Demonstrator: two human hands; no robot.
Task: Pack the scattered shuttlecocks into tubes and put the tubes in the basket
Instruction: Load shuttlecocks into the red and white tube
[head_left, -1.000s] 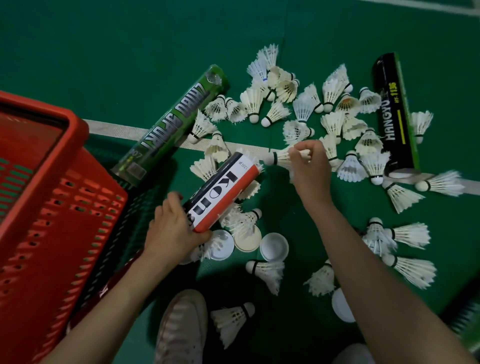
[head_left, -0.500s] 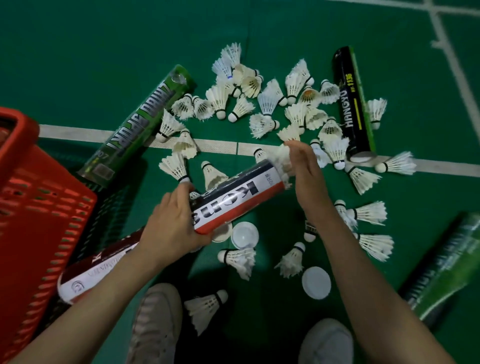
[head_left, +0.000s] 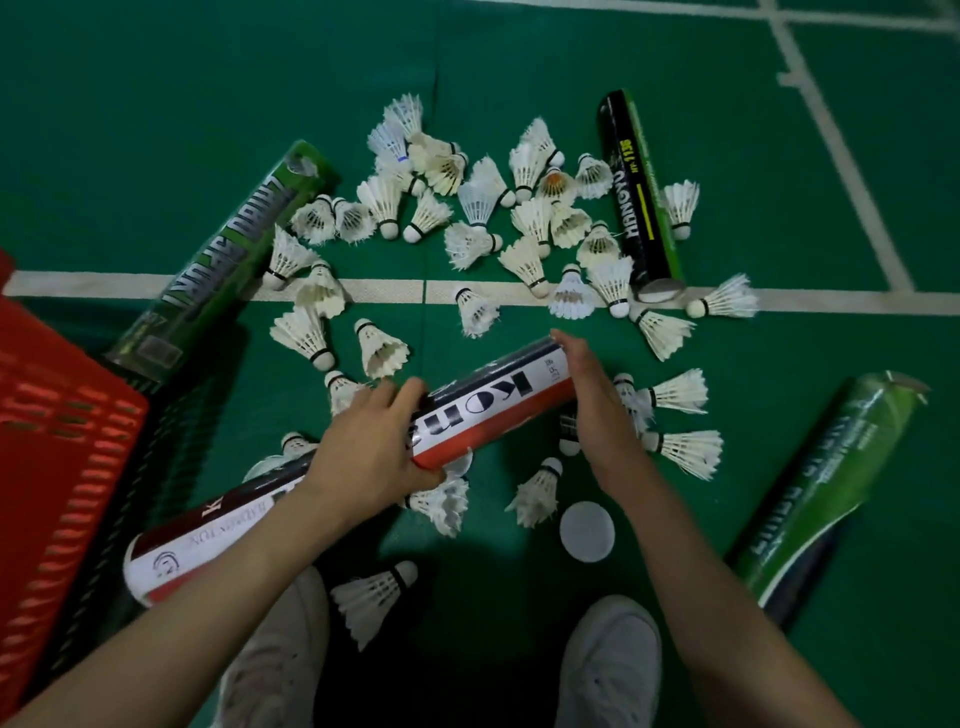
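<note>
My left hand (head_left: 369, 452) grips the near end of a red, white and black tube (head_left: 493, 405), held slanted above the floor. My right hand (head_left: 592, 400) lies flat against the tube's far mouth, fingers straight, with no shuttlecock visible in it. Several white shuttlecocks (head_left: 478, 208) lie scattered on the green floor beyond the tube and around my hands. The red basket (head_left: 57, 441) stands at the left edge. Other tubes lie about: a green one (head_left: 228, 270) by the basket, a black one (head_left: 639, 197) at the far right, another green one (head_left: 831, 488) at the right, and a red-and-white one (head_left: 208, 540) under my left forearm.
A round white tube lid (head_left: 587, 531) lies on the floor by my right wrist. My two white shoes (head_left: 608, 665) stand at the bottom of the view. A white court line (head_left: 395, 291) runs across the floor under the shuttlecocks.
My right hand brought a shuttlecock from the pile to the tube's mouth; the shuttlecock is no longer visible and the hand now covers the opening. My left hand kept holding the tube.
</note>
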